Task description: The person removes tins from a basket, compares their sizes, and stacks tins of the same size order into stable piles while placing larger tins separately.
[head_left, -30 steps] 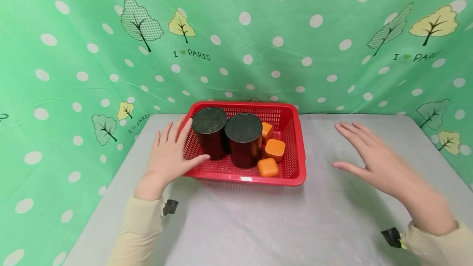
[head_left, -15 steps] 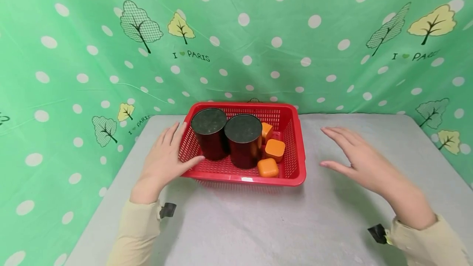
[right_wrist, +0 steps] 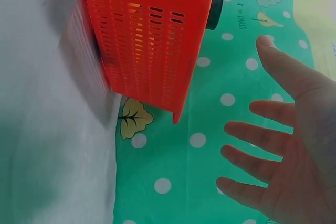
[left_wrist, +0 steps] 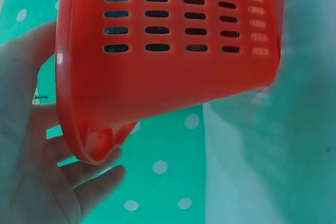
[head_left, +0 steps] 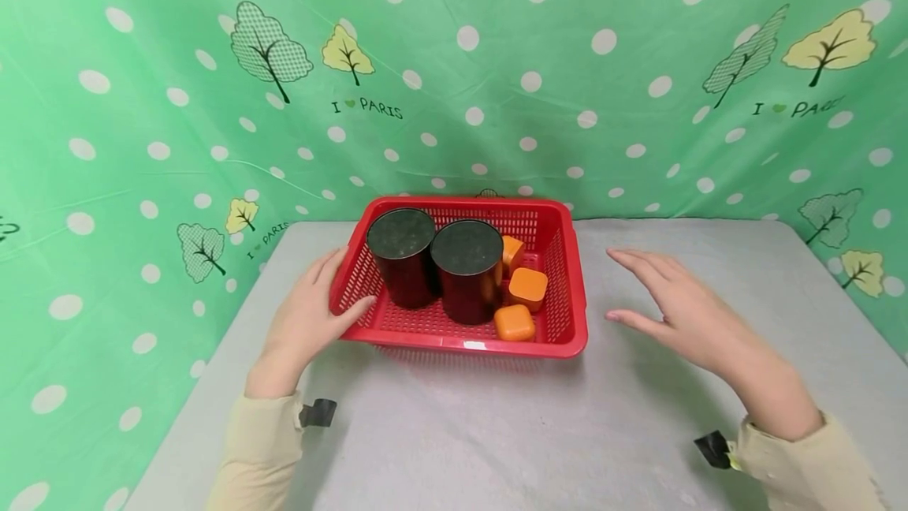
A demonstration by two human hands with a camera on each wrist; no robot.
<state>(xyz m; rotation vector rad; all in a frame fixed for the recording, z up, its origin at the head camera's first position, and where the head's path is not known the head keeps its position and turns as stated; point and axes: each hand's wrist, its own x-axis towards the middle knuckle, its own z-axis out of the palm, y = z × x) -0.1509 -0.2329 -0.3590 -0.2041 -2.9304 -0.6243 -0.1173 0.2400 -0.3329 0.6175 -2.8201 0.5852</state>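
A red plastic basket (head_left: 418, 338) with slotted walls stands on the table. Two dark cylindrical cans are inside: one at the left (head_left: 402, 236), the other beside it near the middle (head_left: 468, 249). Three orange rounded blocks, the front one (head_left: 515, 323), the middle one (head_left: 528, 287) and a partly hidden rear one (head_left: 511, 253), lie at the basket's right. My left hand (head_left: 301, 322) is at the basket's left end, thumb over the near corner and fingers extended along the rim. Whether it touches is unclear. My right hand (head_left: 691, 322) hovers right of the basket, apart from it, fingers extended.
A pale grey cloth covers the table (head_left: 496, 432). Behind and to the left hangs a green dotted curtain (head_left: 496, 101) with printed trees, close behind the basket's far rim. Dark tabs hang from both sleeves, such as the left tab (head_left: 319, 412).
My right hand has moved left, nearer the basket. My left hand has shifted a little left and towards me, off the left can to the basket's rim. The basket's contents have stayed put.
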